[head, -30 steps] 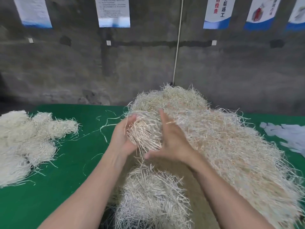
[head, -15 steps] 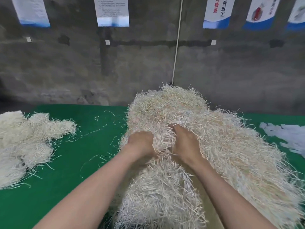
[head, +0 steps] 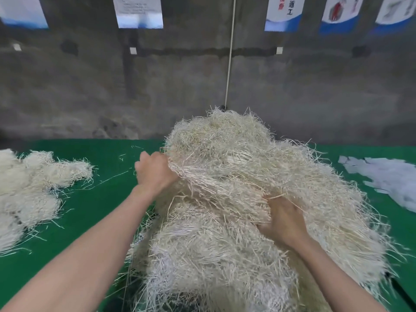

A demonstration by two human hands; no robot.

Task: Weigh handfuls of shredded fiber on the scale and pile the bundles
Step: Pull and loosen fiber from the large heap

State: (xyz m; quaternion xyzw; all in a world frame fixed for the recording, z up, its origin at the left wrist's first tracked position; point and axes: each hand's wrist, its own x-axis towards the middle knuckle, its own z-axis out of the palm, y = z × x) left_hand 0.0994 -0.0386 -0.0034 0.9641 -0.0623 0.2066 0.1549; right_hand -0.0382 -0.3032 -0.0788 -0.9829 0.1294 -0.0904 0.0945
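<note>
Strands of the pale shredded-fiber heap [head: 225,154] are gripped by left hand [head: 155,174] at its ten o'clock, right hand [head: 283,219] at four.

Left of the grip of the left hand [head: 155,174] on the fiber heap [head: 225,149], a strip of green table [head: 105,199] is left open, bounded farther left by piled bundles [head: 33,188]. Between and beyond both grips, passage is blocked by the heap. Well right of the grip of the right hand [head: 283,219], white scraps [head: 387,176] are spread.
</note>
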